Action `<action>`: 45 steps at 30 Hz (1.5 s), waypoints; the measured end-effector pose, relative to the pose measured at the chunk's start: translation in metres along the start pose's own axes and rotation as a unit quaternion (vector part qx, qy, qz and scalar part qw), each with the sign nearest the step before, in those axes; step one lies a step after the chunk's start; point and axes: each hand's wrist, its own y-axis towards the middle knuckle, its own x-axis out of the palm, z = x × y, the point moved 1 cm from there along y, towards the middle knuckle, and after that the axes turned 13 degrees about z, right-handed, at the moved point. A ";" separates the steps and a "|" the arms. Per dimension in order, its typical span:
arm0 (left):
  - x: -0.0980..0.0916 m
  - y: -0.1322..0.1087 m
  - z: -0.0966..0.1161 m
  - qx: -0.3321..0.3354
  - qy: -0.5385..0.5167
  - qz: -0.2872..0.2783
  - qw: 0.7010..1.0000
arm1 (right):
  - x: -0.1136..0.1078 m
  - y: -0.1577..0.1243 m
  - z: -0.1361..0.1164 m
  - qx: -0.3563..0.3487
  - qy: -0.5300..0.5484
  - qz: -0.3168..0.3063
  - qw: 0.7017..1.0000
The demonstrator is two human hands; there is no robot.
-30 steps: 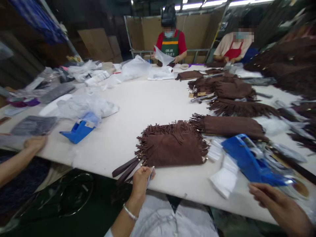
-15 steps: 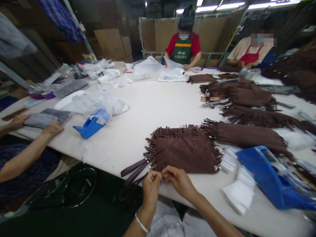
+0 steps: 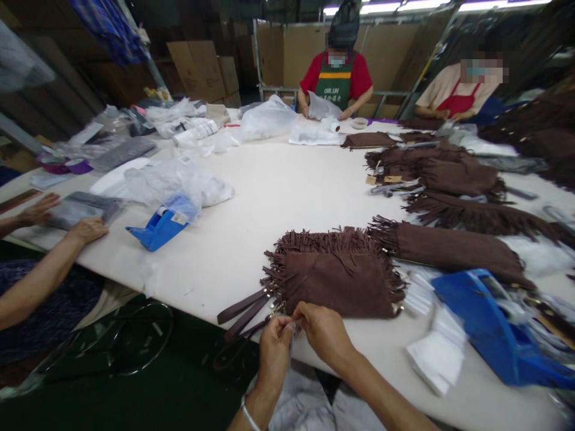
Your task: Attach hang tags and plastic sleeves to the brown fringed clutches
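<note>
A brown fringed bag (image 3: 339,284) lies flat at the table's front edge, its fringe along the top and sides. A brown wrist strap (image 3: 242,308) with metal fittings hangs off its left end, partly over the edge. Just below the bag's lower left corner, my left hand (image 3: 275,347) is closed in a pinch. Against its fingertips, my right hand (image 3: 326,335) pinches too. Between them is a small pale bit, too small to name. Whether it joins the strap's fittings I cannot tell.
Blue tape dispensers (image 3: 485,323) (image 3: 159,227) stand right and left. White paper slips (image 3: 438,350) lie right of the bag. More brown fringed bags (image 3: 453,245) are piled beyond. At left, a co-worker's hands (image 3: 87,230) rest on a grey plastic-wrapped item (image 3: 83,209). Two people work across the table.
My hands stay together at the bag's corner, the right fingers shifted slightly left. The left co-worker's far hand has opened off the wrapped item. The aproned person across lifts a plastic sheet differently.
</note>
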 end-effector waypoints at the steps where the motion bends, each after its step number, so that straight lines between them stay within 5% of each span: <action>1: 0.000 0.000 0.001 -0.007 -0.009 -0.005 1.000 | -0.002 0.002 -0.001 -0.003 -0.015 -0.007 1.000; 12: 0.007 0.002 0.004 -0.072 -0.066 0.028 0.995 | -0.004 0.013 -0.005 0.012 -0.051 -0.034 0.998; 20: 0.009 -0.003 0.015 -0.162 -0.117 0.026 0.979 | -0.001 -0.006 0.006 0.030 0.119 0.011 0.992; 25: 0.011 -0.008 0.023 -0.197 -0.159 0.028 0.967 | -0.001 -0.010 -0.002 0.020 0.036 0.035 0.999; 37: 0.013 -0.011 0.020 -0.155 -0.165 0.044 0.973 | 0.029 -0.031 0.013 0.167 0.153 0.150 0.962; 45: 0.009 -0.008 0.006 -0.139 -0.135 0.050 0.980 | 0.037 -0.036 0.006 0.154 0.226 0.172 0.946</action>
